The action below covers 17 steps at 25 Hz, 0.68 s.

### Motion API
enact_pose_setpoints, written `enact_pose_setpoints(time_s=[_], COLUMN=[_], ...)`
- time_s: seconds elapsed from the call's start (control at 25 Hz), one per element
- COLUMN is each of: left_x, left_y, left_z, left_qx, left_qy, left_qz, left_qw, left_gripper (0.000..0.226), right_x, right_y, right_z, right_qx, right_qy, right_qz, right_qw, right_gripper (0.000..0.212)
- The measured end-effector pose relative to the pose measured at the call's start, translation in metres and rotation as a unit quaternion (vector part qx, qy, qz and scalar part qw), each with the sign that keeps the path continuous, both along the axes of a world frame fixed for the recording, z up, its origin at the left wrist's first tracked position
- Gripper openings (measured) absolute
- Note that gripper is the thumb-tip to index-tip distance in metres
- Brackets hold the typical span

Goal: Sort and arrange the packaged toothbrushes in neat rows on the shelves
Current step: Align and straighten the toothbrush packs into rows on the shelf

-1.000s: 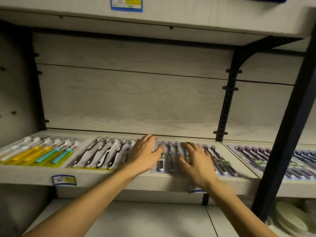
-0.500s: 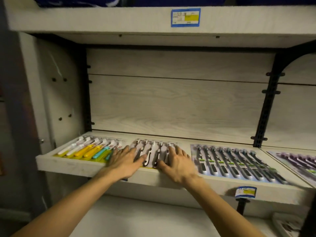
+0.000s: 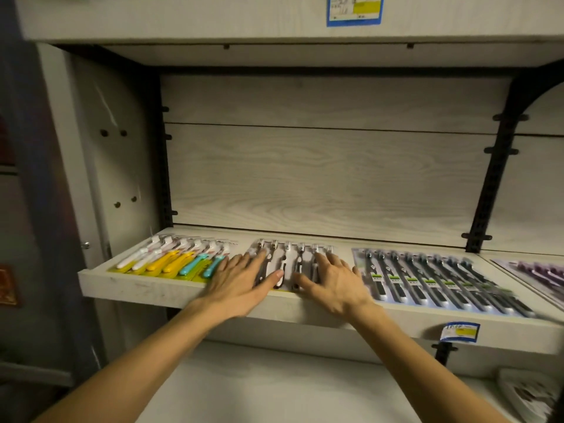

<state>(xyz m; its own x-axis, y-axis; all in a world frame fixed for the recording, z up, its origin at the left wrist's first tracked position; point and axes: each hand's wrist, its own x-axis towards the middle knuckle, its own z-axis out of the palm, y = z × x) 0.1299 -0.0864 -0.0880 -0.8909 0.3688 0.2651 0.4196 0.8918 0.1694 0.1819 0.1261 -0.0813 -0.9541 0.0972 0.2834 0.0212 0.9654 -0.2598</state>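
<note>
Under both flat, spread hands, left hand (image 3: 241, 283) and right hand (image 3: 334, 282), lies the black-and-white toothbrush pack (image 3: 290, 257).

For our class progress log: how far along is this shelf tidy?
Done: the coloured row at the left and the dark row at the right lie neat. In hand: the left hand and right hand rest flat on the middle row. Left: the purple packs, only partly in view.
</note>
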Motion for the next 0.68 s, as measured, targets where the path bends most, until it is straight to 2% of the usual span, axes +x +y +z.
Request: enact_pose_setpoints(time_s=[0.08,0.2,0.36,0.48,0.6,0.68], left_x=[-0.001,-0.014,-0.026,-0.036,-0.047,-0.054], left_y=[-0.011,-0.043,-0.086,-0.115,-0.143,-0.157], left_z=[0.013,0.031,0.027,0.023,0.026,0.024], left_qx=[0.035,0.015,-0.003,-0.003,-0.007,-0.021], left_qy=[-0.038,-0.011,0.013,0.033,0.032,0.011], left_qz=[-0.007,0.013,0.069,0.109,0.161,0.203], left_qw=[0.999,1.000,0.998,0.994,0.986,0.979], left_gripper=[0.084,0.079,0.071,0.073,0.067,0.073], right_x=[-0.001,0.000,-0.012,-0.032,-0.050,-0.059], right_y=[0.002,-0.016,-0.081,-0.131,-0.163,-0.171], right_z=[-0.001,0.002,0.016,0.023,0.025,0.021], right_qx=[0.004,0.042,0.070,0.060,0.049,0.047], right_qy=[0.024,0.065,0.094,0.056,0.018,-0.001], right_qz=[-0.009,-0.002,0.111,0.167,0.181,0.178], right_qw=[1.000,0.997,0.987,0.983,0.982,0.983], right_gripper=[0.083,0.069,0.064,0.064,0.065,0.068])
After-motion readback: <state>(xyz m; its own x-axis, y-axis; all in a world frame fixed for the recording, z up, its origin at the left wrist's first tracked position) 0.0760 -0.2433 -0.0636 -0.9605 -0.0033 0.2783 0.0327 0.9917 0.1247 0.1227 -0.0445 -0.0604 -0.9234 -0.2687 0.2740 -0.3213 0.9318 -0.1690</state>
